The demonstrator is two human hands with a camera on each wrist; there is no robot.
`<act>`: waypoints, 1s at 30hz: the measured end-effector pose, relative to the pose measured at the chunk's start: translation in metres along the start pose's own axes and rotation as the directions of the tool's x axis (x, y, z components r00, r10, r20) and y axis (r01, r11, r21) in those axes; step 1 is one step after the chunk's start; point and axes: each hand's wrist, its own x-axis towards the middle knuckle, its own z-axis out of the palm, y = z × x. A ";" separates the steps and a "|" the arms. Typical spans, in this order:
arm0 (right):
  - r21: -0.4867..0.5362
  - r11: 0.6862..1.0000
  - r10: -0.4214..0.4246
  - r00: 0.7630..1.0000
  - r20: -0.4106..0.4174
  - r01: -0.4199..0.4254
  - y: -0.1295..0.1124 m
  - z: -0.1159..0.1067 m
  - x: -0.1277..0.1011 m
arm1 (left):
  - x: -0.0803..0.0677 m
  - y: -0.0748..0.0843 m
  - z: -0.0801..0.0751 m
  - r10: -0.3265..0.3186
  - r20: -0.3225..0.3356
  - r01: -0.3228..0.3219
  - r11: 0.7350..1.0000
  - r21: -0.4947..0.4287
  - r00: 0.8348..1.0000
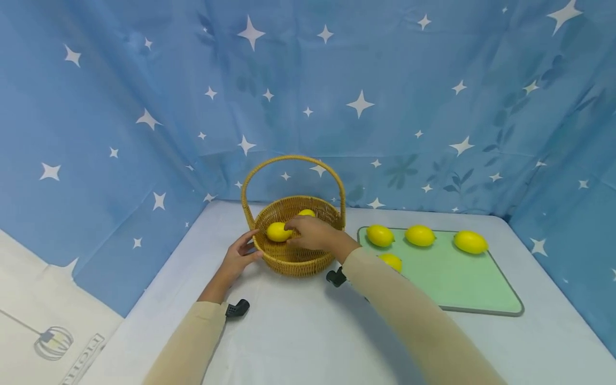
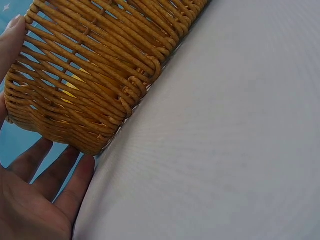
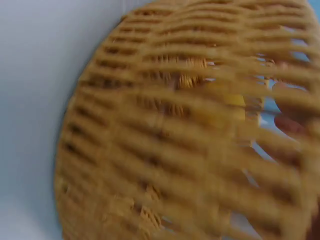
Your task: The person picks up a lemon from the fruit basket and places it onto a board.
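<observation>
A woven wicker basket point(image 1: 295, 267) with a tall arched handle stands on the white-covered table. My left hand point(image 1: 236, 259) is spread against its left side, with fingertips and thumb on the outer wall and rim. In the left wrist view, straight fingers point(image 2: 75, 187) touch the weave. My right hand point(image 1: 313, 233) reaches inside the basket, its thumb and fingers pinching the right end of a yellow lemon point(image 1: 277, 232). Behind that hand another lemon point(image 1: 306, 213) is partly hidden. The basket wall point(image 3: 150, 120) fills most of the blurred right wrist view, and the right hand shows only through its gaps.
To the right lies a pale green board point(image 1: 452, 283) with a grey edge. Three lemons, the middle one point(image 1: 420, 235) among them, sit along its far side, and another lemon point(image 1: 391, 261) is partly behind the right sleeve. A blue star-patterned curtain point(image 1: 298, 123) hangs behind the table.
</observation>
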 end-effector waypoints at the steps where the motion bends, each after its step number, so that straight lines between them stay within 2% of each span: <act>1: -0.001 1.000 0.006 1.000 0.004 -0.006 -0.002 0.002 0.004 | 0.000 0.000 0.000 -0.001 0.000 0.001 1.000 0.000 1.000; 7: -0.010 1.000 0.016 1.000 -0.005 -0.016 -0.010 0.011 0.026 | 0.003 -0.004 0.000 0.019 0.003 -0.019 1.000 -0.002 1.000; 12: -0.057 0.998 0.027 0.999 -0.022 -0.028 -0.015 0.019 0.037 | 0.008 -0.014 -0.001 0.039 0.014 -0.039 0.999 -0.003 0.999; 20: -0.102 0.992 0.070 0.997 -0.033 -0.073 -0.016 0.022 0.042 | 0.008 -0.007 0.006 0.041 0.022 -0.042 0.999 0.015 0.999; 27: -0.073 0.989 0.130 0.991 0.020 -0.128 -0.019 0.028 0.044 | 0.012 -0.029 -0.004 0.034 0.006 -0.034 0.999 0.002 0.999; 30: -0.063 0.990 0.127 0.992 0.026 -0.125 -0.022 0.029 0.046 | 0.011 -0.032 -0.007 0.035 -0.015 -0.035 0.999 0.004 0.999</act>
